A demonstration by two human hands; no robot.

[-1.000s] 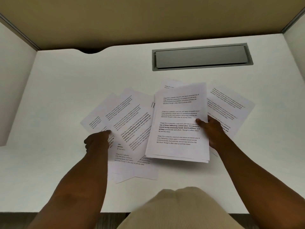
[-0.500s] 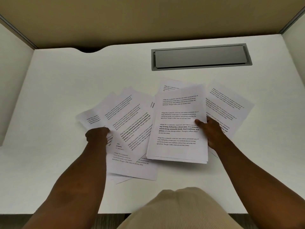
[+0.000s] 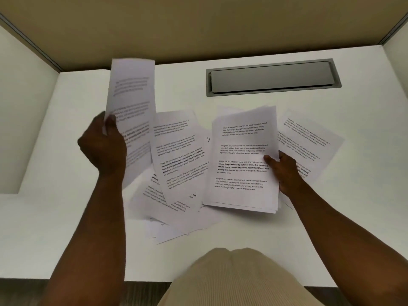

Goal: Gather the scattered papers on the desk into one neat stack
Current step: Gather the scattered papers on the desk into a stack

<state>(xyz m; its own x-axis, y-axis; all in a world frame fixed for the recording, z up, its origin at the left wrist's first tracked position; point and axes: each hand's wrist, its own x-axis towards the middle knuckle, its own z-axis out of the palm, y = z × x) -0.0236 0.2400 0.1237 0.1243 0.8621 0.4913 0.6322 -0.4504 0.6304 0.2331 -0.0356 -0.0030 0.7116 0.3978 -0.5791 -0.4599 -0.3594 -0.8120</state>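
Head view: left hand (image 3: 103,149) pinching blurred sheet (image 3: 132,102), right hand (image 3: 284,171) seemingly gripping stack (image 3: 242,164).

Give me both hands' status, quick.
Left hand: closed on a lifted sheet, raised off the desk.
Right hand: gripping the gathered stack by its right edge.

Flat white laminate table (image 3: 287,235). Loose white printed paper sheets (image 3: 178,171) lie overlapped and fanned at its centre; one further sheet (image 3: 309,138) lies askew to the right. Recessed grey rectangular metal cable hatch (image 3: 271,77) set flush near the far edge.
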